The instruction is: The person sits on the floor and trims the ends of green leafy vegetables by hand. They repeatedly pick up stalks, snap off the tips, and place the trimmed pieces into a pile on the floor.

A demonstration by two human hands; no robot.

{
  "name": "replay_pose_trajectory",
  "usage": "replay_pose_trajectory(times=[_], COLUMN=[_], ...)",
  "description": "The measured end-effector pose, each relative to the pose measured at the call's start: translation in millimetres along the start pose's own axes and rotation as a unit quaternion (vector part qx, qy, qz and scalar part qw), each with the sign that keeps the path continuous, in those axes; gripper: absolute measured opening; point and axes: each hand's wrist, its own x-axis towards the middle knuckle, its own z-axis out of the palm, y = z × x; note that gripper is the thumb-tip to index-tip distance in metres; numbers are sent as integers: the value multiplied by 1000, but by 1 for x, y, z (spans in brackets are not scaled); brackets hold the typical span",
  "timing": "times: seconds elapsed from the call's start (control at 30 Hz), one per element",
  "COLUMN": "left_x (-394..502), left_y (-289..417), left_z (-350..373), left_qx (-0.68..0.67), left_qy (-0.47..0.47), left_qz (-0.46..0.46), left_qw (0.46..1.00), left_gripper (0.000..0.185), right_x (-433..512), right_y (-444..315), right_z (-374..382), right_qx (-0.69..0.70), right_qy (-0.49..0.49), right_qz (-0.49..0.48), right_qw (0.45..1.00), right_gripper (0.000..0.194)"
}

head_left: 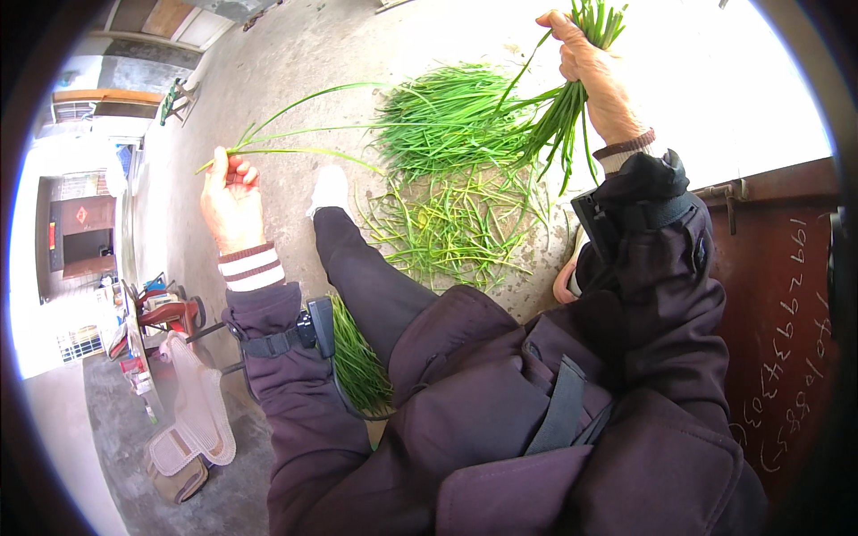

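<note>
My left hand (pixel 233 199) pinches a few thin green stalks (pixel 258 141) between thumb and fingers; their long blades arch away to the right. At the upper right, my right hand (pixel 593 77) is closed around a thick bunch of garlic chives or similar leafy greens (pixel 560 120). The bunch's stem ends stick up past the fist, and its leaves hang below. On the concrete floor between the hands lies a neat pile of long green leaves (pixel 446 120). Nearer to me, loose yellowish-green trimmings (pixel 452 231) are scattered.
Another heap of greens (pixel 358 362) lies beside my left leg (pixel 365 254). A rusty-red metal door (pixel 771 301) bearing handwriting stands at the right. To the left are a pale mesh chair-like object (pixel 194 395), a brown bag (pixel 177 479) and a small green stool (pixel 175 100).
</note>
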Motion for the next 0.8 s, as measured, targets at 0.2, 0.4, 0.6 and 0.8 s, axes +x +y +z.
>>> replay_pose_trajectory(times=[0.2, 0.4, 0.6, 0.8], left_x=[-6, -17, -31, -48], left_y=[-8, -22, -31, -47], left_z=[6, 27, 50, 75], left_qx=[8, 42, 97, 166], left_qy=[-19, -64, -86, -111], left_qz=[-6, -8, -14, -13], left_qw=[1000, 997, 991, 980], left_gripper=[9, 10, 9, 10], right_x=[-2, -10, -13, -22], right_y=[3, 14, 20, 31], right_z=[15, 46, 56, 75], right_qx=[-61, -55, -40, -60], right_qy=[-22, -47, -119, -146], right_qz=[-16, -44, -8, -72], right_qw=[998, 996, 992, 985], right_gripper=[28, 24, 20, 19])
